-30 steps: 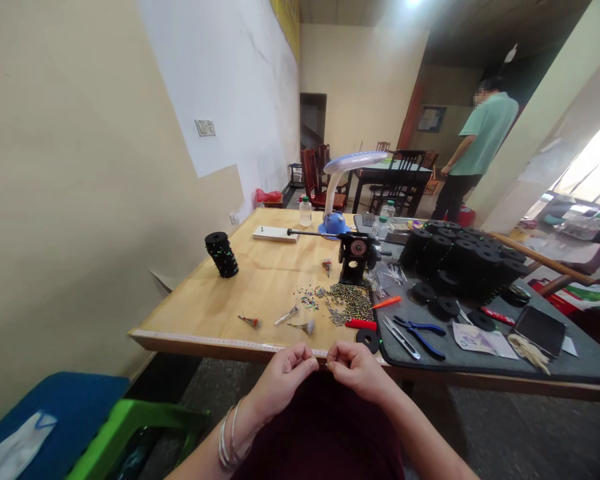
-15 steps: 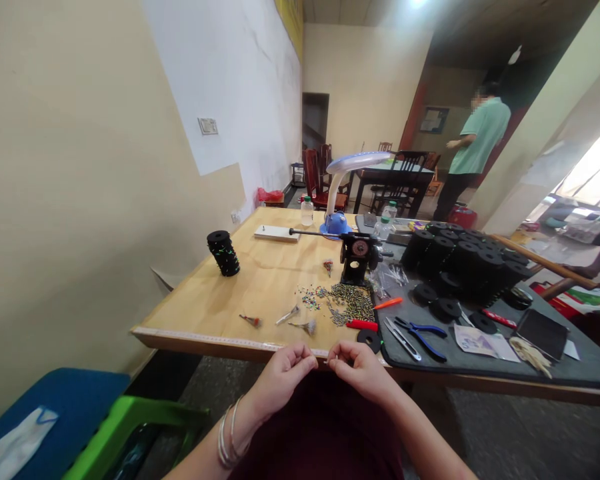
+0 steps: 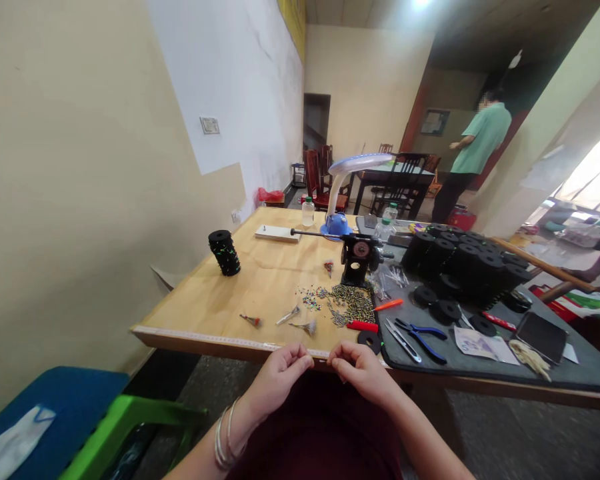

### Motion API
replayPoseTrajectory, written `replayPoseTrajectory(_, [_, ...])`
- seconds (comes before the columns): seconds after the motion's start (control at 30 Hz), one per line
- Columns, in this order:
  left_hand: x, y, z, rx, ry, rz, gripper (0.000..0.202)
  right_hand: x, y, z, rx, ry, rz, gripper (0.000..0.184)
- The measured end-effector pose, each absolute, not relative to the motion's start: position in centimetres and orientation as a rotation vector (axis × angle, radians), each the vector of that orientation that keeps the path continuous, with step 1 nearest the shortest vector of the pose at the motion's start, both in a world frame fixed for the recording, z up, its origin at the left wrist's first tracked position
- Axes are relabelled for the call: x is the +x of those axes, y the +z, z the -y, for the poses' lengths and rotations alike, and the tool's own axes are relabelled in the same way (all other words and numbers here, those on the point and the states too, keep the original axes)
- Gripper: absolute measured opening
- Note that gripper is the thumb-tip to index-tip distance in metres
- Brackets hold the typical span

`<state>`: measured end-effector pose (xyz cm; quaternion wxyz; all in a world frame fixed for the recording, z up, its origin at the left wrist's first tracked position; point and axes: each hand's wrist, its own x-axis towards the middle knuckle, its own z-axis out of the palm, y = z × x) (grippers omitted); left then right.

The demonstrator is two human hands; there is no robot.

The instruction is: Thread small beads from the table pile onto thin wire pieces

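Observation:
My left hand (image 3: pixel 287 373) is pinched closed just in front of the table's near edge, two bangles on its wrist. Facing it a short gap away, my right hand (image 3: pixel 357 370) is also closed, thumb against forefinger. Whatever sits between the fingertips is too small to make out. Beyond the hands lie small bundles of thin pieces, such as a pale-tipped bundle (image 3: pixel 307 327) and a red-tipped bundle (image 3: pixel 251 321). A heap of small dark-and-yellow pieces (image 3: pixel 353 303) spreads beside scattered coloured beads (image 3: pixel 310 298). A black foam ring (image 3: pixel 369 341) lies near my right hand.
A black hand-cranked device (image 3: pixel 356 257) with a long rod stands behind the heap, before a blue desk lamp (image 3: pixel 336 223). Blue-handled pliers (image 3: pixel 423 337), a utility knife (image 3: pixel 403 340) and stacked black foam rings (image 3: pixel 460 263) occupy the grey mat. A person (image 3: pixel 480 150) stands in the background.
My left hand has shifted slightly left, widening the gap between the fingertips a little. My right hand stays nearly in place. The table things have not moved.

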<state>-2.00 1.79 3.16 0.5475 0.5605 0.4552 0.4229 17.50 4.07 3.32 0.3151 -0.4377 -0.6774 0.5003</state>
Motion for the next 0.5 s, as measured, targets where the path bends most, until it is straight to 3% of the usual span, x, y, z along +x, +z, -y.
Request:
replayPoseTrajectory(0.33, [-2.8, 3.5, -1.5, 1.292, 1.059, -1.072, 0.026, 17.5, 4.2, -3.8, -1.111, 1.488, 1.879, 0.008])
replayPoseTrajectory(0.5, [-3.6, 3.8, -1.3, 1.173, 1.13, -1.065, 0.031, 18.1, 4.1, -4.0, -1.022, 1.73, 1.737, 0.012])
